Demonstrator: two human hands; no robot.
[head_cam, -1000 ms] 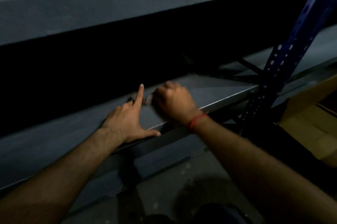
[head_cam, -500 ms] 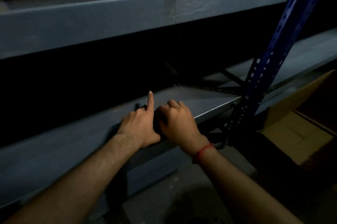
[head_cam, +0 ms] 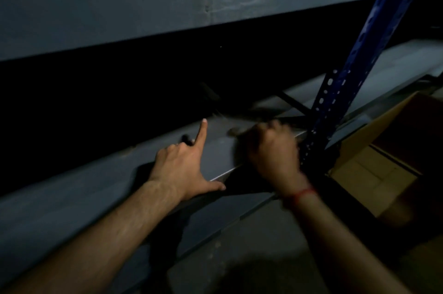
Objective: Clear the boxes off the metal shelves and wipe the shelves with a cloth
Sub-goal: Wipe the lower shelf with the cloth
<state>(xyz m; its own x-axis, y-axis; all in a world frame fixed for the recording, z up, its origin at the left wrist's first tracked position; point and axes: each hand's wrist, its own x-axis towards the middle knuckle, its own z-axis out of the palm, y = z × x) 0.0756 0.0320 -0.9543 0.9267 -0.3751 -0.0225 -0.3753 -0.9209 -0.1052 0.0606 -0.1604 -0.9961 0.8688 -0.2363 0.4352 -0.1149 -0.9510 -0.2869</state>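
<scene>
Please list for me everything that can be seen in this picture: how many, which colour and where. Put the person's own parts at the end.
upper shelf: one, grey, across the top of the view
lower shelf: one, grey, across the middle, under both hands
upright: one, blue with holes, at the right, slanting in the view
cardboard box: one, brown, open, low at the right of the upright
floor: grey, below the lower shelf
cloth: one, dark and blurred, on the lower shelf, in the right hand
wrist thread: one, red, on the right wrist
left hand: rests on the lower shelf, forefinger straight
right hand: curled, blurred, beside the upright
</scene>
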